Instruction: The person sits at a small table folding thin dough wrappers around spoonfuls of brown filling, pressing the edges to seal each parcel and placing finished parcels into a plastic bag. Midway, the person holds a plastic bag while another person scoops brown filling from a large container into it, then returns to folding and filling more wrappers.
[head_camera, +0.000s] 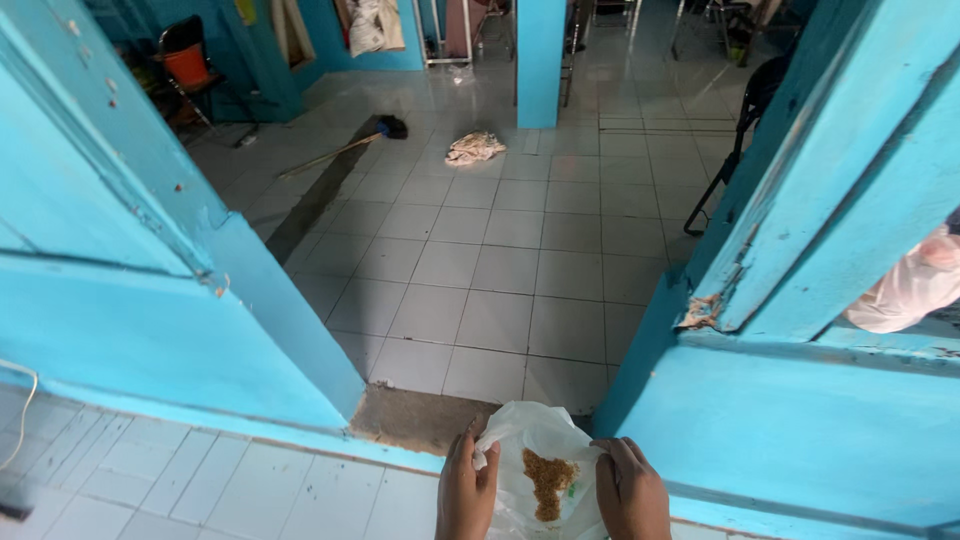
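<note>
At the bottom of the head view I hold a thin white plastic bag (535, 440) with both hands. My left hand (466, 492) grips its left edge and my right hand (630, 492) grips its right edge, stretching the mouth apart. Inside the bag lies a small heap of brown crumbly debris (548, 482). The bag hangs just over the doorway threshold (420, 418), a bare grey strip between turquoise door frames.
Turquoise wall panels (150, 330) flank the doorway on both sides. Beyond lies a white tiled floor (500, 260) with a broom (345, 148), a crumpled rag (474, 148), a turquoise pillar (540, 60) and a black folding stand (735, 150). A red-seated chair (187, 62) stands far left.
</note>
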